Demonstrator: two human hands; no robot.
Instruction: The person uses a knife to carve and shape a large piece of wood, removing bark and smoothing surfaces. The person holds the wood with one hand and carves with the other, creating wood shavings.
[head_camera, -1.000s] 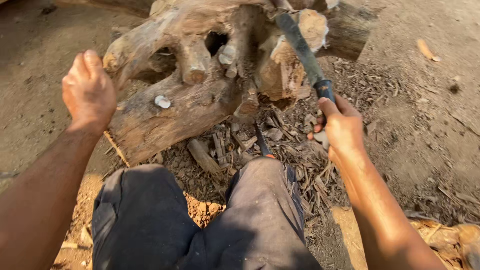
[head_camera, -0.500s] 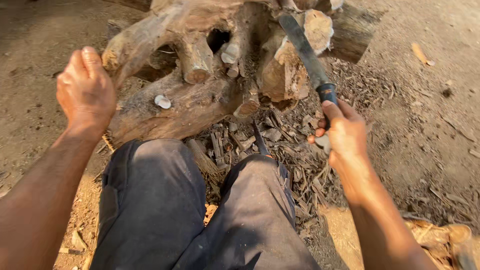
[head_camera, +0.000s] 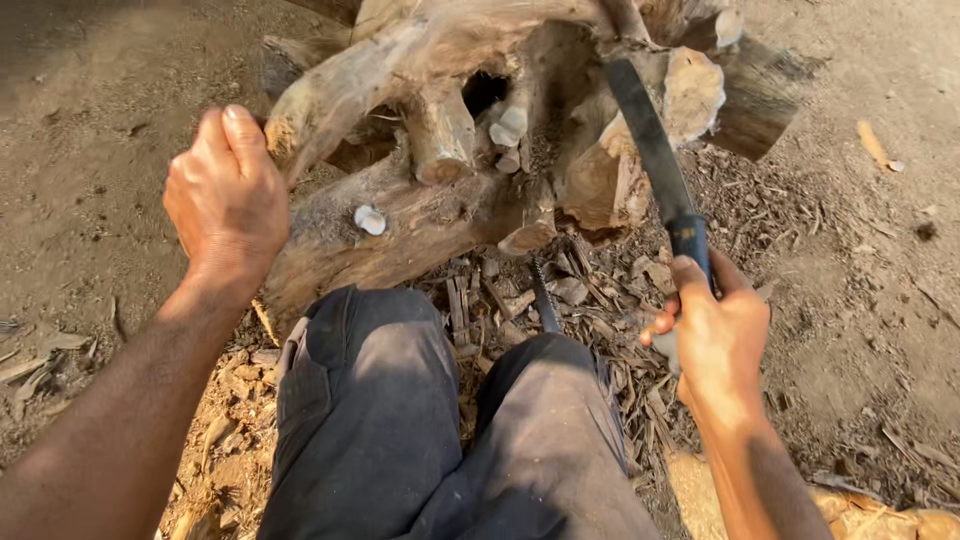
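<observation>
A large gnarled tree root stump (head_camera: 440, 210) lies on bare dirt in front of my knees. My right hand (head_camera: 715, 335) grips the dark handle of a long machete (head_camera: 650, 140), whose blade slants up to the stump's upper right part. My left hand (head_camera: 225, 195) is curled near the cut end of a left root branch; whether it grips the wood is unclear. My legs in dark grey trousers (head_camera: 420, 420) fill the lower middle.
Wood chips and bark scraps (head_camera: 590, 290) litter the ground between my knees and the stump. A thin dark blade-like tool (head_camera: 543, 295) lies among them. Yellowish wood pieces (head_camera: 880, 510) sit at the lower right. Dirt ground surrounds everything.
The view shifted slightly and my knees rose higher in the frame. My right hand with the machete lowered a little; the left hand stays by the root branch.
</observation>
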